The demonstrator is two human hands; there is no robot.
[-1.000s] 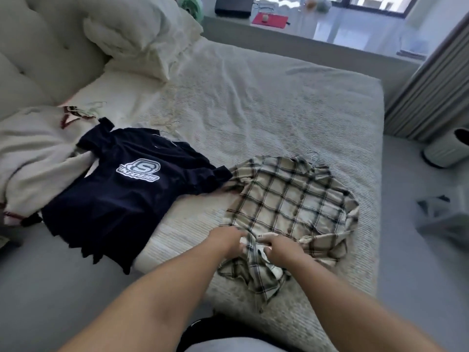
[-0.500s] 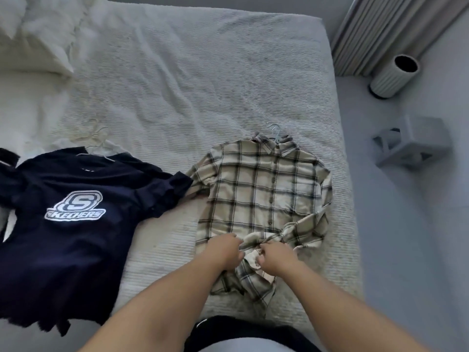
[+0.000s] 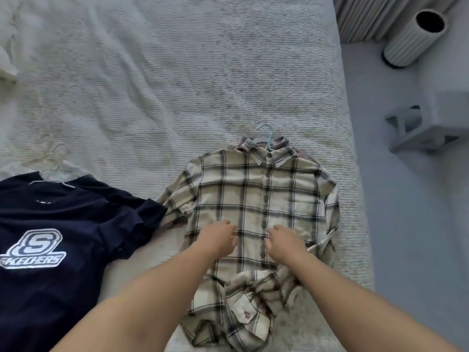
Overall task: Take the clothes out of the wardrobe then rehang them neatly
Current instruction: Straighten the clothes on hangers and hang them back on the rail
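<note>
A beige plaid shirt point(image 3: 256, 199) lies front-up on the bed point(image 3: 177, 85), still on a light blue hanger point(image 3: 265, 134) whose hook sticks out past the collar. Its lower hem is bunched up near me. My left hand point(image 3: 219, 237) and my right hand point(image 3: 285, 241) sit on the shirt's middle, one on each side of the button strip, with fingers curled onto the fabric. To the left lies a navy T-shirt point(image 3: 76, 219) with a white logo, on a white hanger point(image 3: 52, 180).
The bed's right edge drops to a grey floor point(image 3: 406, 250). On that floor stand a ribbed white cylinder point(image 3: 413, 34) and a grey block-shaped stand point(image 3: 429, 125). Pleated curtains point(image 3: 375, 16) hang at the top right. A pale garment edge point(image 3: 7, 67) shows far left.
Both hands left the bunched hem and moved up to the middle of the plaid shirt. The view tilted down and right, so the pillows dropped out of sight.
</note>
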